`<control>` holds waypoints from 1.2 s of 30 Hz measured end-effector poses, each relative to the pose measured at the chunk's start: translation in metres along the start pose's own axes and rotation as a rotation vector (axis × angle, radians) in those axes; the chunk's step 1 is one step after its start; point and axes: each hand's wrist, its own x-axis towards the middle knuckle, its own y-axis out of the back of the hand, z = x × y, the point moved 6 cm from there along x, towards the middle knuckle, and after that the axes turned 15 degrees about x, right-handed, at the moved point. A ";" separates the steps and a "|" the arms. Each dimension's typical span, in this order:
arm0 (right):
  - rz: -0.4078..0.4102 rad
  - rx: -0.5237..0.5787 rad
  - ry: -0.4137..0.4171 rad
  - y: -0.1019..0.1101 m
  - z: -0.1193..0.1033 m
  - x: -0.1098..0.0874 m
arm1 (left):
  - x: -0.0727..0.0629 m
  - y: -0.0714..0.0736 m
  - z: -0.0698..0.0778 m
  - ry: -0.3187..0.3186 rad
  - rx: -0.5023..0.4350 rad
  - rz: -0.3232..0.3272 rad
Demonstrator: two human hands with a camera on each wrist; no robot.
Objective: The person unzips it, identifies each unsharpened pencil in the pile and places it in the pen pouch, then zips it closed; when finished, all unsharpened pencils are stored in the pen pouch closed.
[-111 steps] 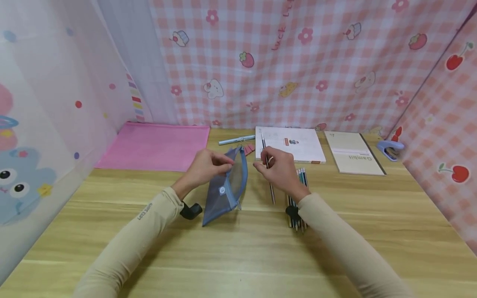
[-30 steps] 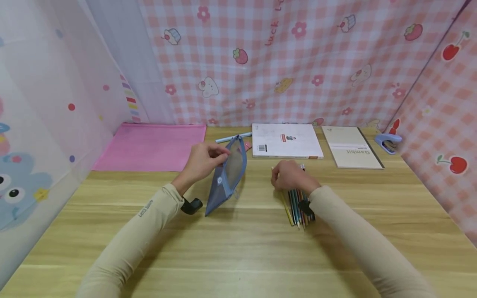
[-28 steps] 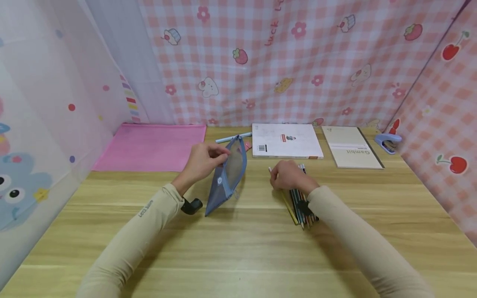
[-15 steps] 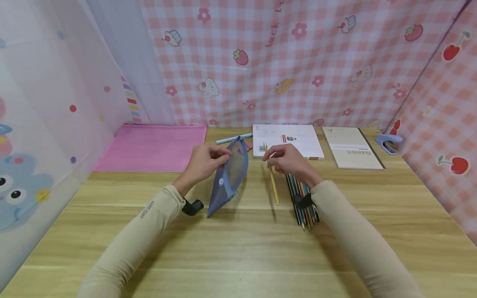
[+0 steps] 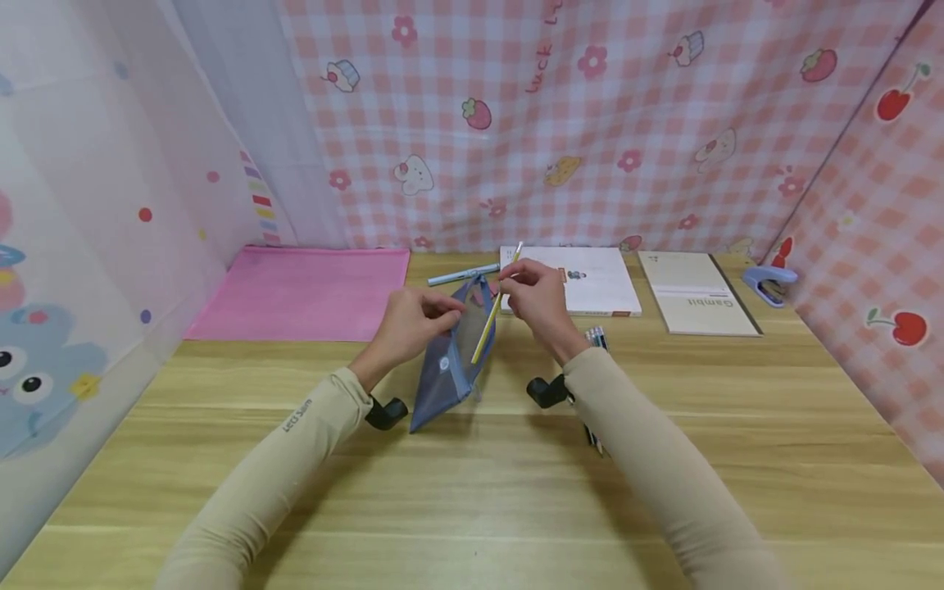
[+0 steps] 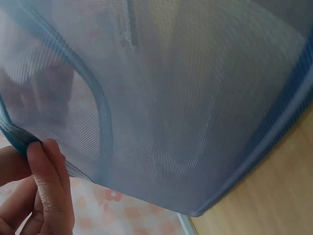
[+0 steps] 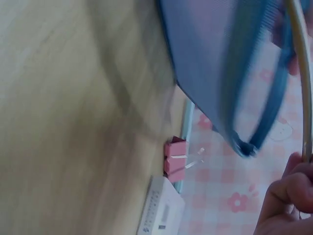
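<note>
A blue mesh zipper pouch (image 5: 435, 385) stands tilted with its mouth spread. My left hand (image 5: 413, 328) pinches the near edge of that mouth between thumb and fingers; the left wrist view shows the fingertips on the zipper edge (image 6: 19, 137). My right hand (image 5: 538, 299) pinches a yellow pencil (image 5: 487, 328) near its upper end. The pencil slants down to the left, its lower end at the pouch opening. Under the right forearm lies a bundle of pencils (image 5: 596, 338), mostly hidden by the sleeve.
Along the back lie a pink folder (image 5: 310, 295), a light blue pen (image 5: 460, 274), a white book (image 5: 605, 283), a beige notebook (image 5: 696, 295) and a lilac stapler-like object (image 5: 769, 283). A pink binder clip (image 7: 175, 159) sits behind the pouch.
My right hand has picked the yellow pencil from the bundle, lifted it and carried it left to the pouch mouth. My left hand keeps its pinch on the pouch.
</note>
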 end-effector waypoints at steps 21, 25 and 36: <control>-0.279 -0.432 -0.046 -0.018 -0.003 -0.016 | 0.001 0.007 0.003 -0.024 0.031 0.039; -0.243 -0.427 -0.006 0.004 -0.016 -0.012 | 0.001 0.008 0.003 -0.007 0.035 0.038; -0.293 -0.701 -0.095 0.072 -0.012 -0.016 | -0.001 0.008 0.003 -0.010 0.026 0.037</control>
